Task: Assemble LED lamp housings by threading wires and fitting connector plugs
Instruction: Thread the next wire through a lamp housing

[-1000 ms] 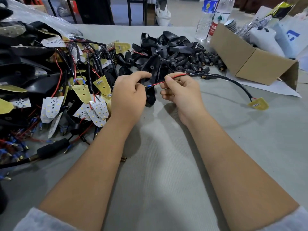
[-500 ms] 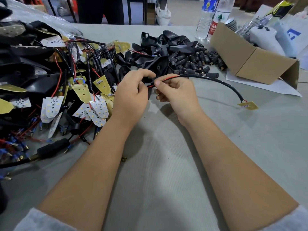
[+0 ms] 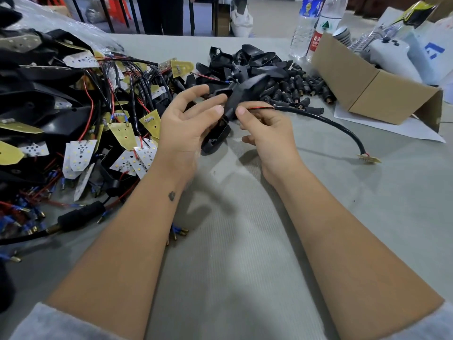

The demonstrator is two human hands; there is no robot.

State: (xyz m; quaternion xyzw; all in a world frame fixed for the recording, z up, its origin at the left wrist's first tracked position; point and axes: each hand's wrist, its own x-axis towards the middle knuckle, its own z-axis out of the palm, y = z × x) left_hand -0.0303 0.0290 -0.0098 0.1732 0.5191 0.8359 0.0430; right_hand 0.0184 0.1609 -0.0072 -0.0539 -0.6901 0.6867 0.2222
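While the black lamp housing (image 3: 221,123) is held up off the grey table (image 3: 245,241) between the two hands, its open shell end points down toward the person and its narrow end lies between the thumbs. The left hand (image 3: 186,123) cradles the housing from the left, palm turned up, its thumb pressed on the narrow part and the other fingers loosely spread behind it. The right hand (image 3: 266,130) pinches the thin red and black wires (image 3: 259,108) between thumb and forefinger right at the housing, with the remaining fingers curled under. From that pinch the black sheathed cable (image 3: 328,121) arcs away to the right and comes down on the table, ending in a small yellow LED board (image 3: 369,158) lying flat. Behind the hands sits a heap of loose black housings (image 3: 247,62), with a scatter of black connector plugs (image 3: 301,87) just to its right. A cardboard box (image 3: 375,92) stands beyond the plugs, and two water bottles (image 3: 316,23) stand at the far edge. To the left lies a tangled pile of wired LED boards (image 3: 98,123), white and yellow.
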